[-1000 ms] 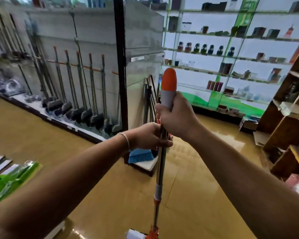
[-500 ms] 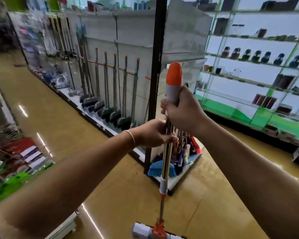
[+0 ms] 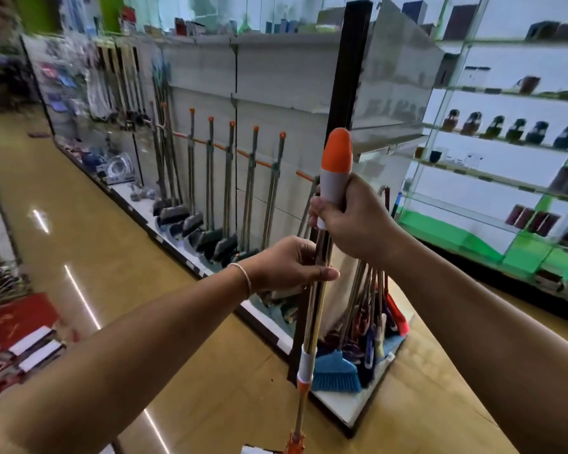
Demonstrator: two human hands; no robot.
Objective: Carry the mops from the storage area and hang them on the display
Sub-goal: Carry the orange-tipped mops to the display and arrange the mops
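I hold a mop [image 3: 313, 326] upright in front of me; it has a metal pole, a grey grip and an orange cap. My right hand [image 3: 351, 221] grips the grey part just under the cap. My left hand [image 3: 291, 265] grips the pole a little lower. The mop's head is mostly cut off at the bottom edge. Ahead on the left stands the display [image 3: 276, 80], a grey shelf wall where several mops [image 3: 228, 188] with orange tips hang in a row on an orange rail.
At the display's near end, brooms and brushes [image 3: 336, 373] stand bunched on the base. A black post [image 3: 345, 103] marks that corner. Glass shelves [image 3: 505, 139] with small goods line the right. A tan floor aisle [image 3: 89, 244] runs left of the display; packaged goods [image 3: 17, 335] lie at far left.
The view has swung right-to-left and closer to the display's corner. The row of hanging mops now sits nearer and more central. Both hands keep the same grip on the mop.
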